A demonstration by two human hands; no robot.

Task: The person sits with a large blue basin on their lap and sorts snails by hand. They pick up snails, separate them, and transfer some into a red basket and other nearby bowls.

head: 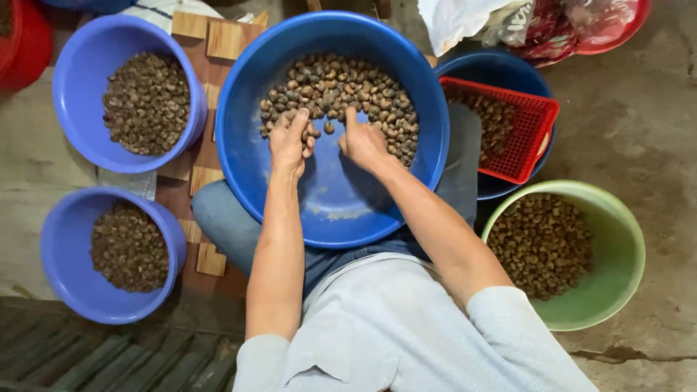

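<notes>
Nuts (pixel 348 91) heaped in blue basin (pixel 247 94), just beyond both sets of fingers. Left hand (pixel 289 138) curled on several nuts; right hand (pixel 361 139) part closed, one finger out. Risk: sweeping near the rim could spill nuts to the floor

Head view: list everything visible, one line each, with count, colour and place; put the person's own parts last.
large basin: 1, blue, centre, on the person's lap
nuts: a heap, brown, far half of the large basin
purple basins: 2, both part-filled with brown nuts, left side, one above the other
green basin: 1, holding brown nuts, lower right
red basket: 1, mesh, resting on a dark blue basin at right
wooden blocks: several, tan, between the left basins and the large one
plastic bags: white and red, top right
left hand: 1, fingers in the nuts
right hand: 1, fingers in the nuts
</notes>
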